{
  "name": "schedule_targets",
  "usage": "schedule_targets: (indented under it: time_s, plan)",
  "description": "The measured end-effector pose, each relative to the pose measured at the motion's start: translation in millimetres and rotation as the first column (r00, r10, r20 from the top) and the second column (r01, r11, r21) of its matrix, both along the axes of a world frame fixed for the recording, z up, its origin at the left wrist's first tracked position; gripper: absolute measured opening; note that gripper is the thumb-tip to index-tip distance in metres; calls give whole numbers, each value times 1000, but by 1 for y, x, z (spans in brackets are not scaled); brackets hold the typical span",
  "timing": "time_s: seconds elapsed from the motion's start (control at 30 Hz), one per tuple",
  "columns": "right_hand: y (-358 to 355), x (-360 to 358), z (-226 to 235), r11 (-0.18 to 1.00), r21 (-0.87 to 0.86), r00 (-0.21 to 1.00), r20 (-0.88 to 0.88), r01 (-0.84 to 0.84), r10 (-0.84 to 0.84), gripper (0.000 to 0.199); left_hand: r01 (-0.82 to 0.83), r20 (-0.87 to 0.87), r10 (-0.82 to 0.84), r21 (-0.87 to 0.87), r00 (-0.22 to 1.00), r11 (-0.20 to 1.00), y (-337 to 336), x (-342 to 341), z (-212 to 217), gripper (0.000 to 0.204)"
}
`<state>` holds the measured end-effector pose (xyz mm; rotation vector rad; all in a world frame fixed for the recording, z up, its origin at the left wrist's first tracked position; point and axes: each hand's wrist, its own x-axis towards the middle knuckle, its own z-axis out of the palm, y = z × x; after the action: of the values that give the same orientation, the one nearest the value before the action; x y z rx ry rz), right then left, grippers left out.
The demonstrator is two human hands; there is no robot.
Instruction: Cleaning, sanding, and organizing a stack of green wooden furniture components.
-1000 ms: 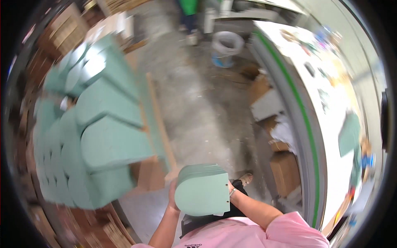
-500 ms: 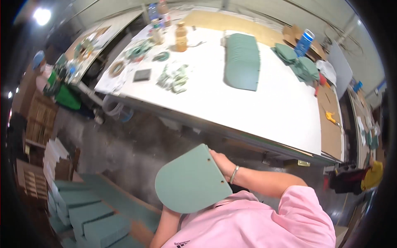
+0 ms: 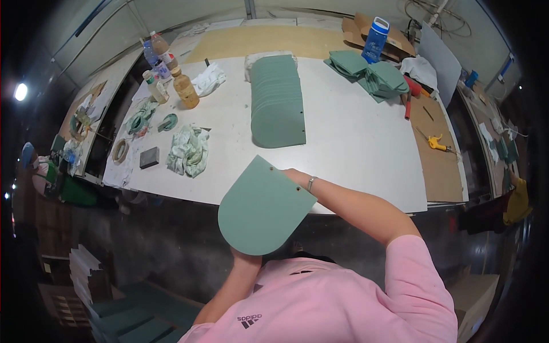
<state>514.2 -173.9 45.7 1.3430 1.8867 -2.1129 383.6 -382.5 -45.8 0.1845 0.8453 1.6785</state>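
Observation:
A flat green panel (image 3: pixel 263 211), rounded at one end and with two small holes near its straight edge, is held in front of my chest. My right hand (image 3: pixel 294 177) grips it at the straight edge, and my left hand (image 3: pixel 246 258) supports the rounded end from below. The fingers of both hands are mostly hidden behind the panel. Beyond it, an overlapping row of matching green panels (image 3: pixel 278 123) lies on the white table (image 3: pixel 354 160).
Crumpled cloth (image 3: pixel 189 151), a dark block (image 3: pixel 149 158), tape rolls and bottles (image 3: pixel 185 90) occupy the table's left side. To the right are green pieces (image 3: pixel 383 80), a blue bottle (image 3: pixel 375 41) and a yellow air gun (image 3: pixel 437 143). Green stacks (image 3: pixel 137 311) stand low at left.
My view has shifted toward the table, and the panel in my hands is nearer its front edge. Both hands still hold the panel.

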Motion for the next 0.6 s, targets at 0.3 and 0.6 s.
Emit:
schedule_targets:
  time_s: [0.3, 0.6]
  plan:
    - [72, -97, -50, 797, 303, 852, 227, -523, 472, 50, -162, 160, 211, -275, 964, 948, 16, -35, 19, 40]
    - [115, -157, 4, 872, 334, 913, 323, -357, 250, 39, -148, 348, 189, -141, 918, 979, 30, -76, 21, 43]
